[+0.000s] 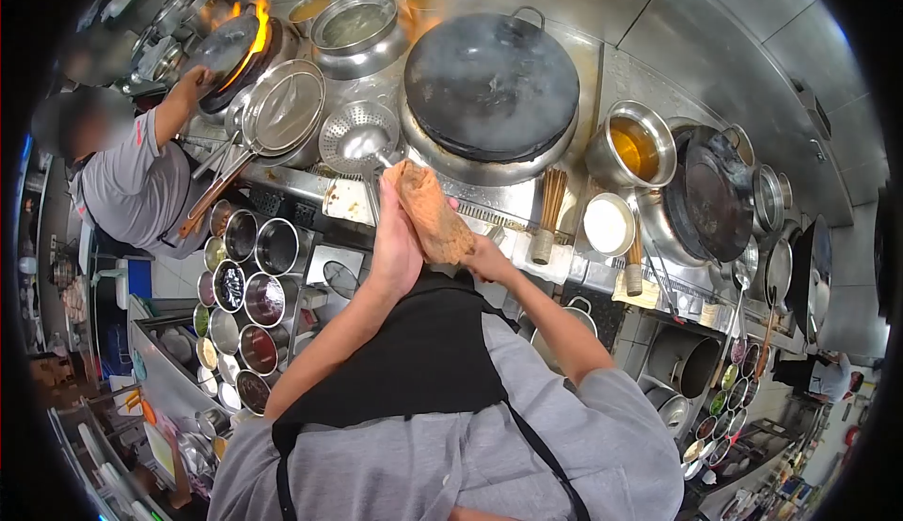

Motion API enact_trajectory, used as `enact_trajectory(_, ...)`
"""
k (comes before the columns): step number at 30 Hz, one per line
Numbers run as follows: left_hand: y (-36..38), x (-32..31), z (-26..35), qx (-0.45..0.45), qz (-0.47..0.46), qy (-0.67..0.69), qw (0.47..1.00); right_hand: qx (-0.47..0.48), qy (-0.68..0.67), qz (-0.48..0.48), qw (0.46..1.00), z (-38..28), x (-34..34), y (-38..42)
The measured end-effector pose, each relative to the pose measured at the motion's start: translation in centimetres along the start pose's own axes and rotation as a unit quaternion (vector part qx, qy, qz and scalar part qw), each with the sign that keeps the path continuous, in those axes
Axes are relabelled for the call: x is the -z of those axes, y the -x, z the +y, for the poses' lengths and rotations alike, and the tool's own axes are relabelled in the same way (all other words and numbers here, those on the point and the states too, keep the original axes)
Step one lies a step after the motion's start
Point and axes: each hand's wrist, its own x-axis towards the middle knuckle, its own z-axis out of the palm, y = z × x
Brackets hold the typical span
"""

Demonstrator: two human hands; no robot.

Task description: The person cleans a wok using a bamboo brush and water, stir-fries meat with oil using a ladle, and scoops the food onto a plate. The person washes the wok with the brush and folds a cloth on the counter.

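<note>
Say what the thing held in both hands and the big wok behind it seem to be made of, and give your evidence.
Cloth: looks like brown woven fabric; it is soft, folded and creased between the left hand and right hand. Wok: seemingly dark seasoned metal, perhaps iron or steel; matte black with a metal loop handle.

We count three round black iron woks: one [491, 84] at upper centre, one flaming [230, 51] at upper left, one [717, 197] at right. We see one perforated steel ladle [357, 137], one brown folded cloth [431, 213], and two people.

Both forearms raised, converging ahead of chest. Left hand [395, 239] palm-flat, fingers up, pressed toward right hand [484, 258]. Right fingers curled, clamping.
</note>
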Motion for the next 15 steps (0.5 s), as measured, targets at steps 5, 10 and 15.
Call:
enact_trajectory(5, -2.6, 1.6, -0.9, 0.037, 0.074, 0.033, 0.996, -0.007, 0.079, 0.012, 0.997, 6.2, -4.7, -4.4)
enact_trajectory(10, -4.2, 1.8, -0.3, 0.073, 0.108, 0.014, 0.991, 0.244, -0.091, 0.206, 0.943, 3.0, -0.2, -5.0)
enact_trajectory(15, -6.5, 1.8, -1.0, 0.075, 0.054, -0.029, 0.995, 0.307, -0.060, 0.169, 0.935, -14.8, 3.2, 2.4)
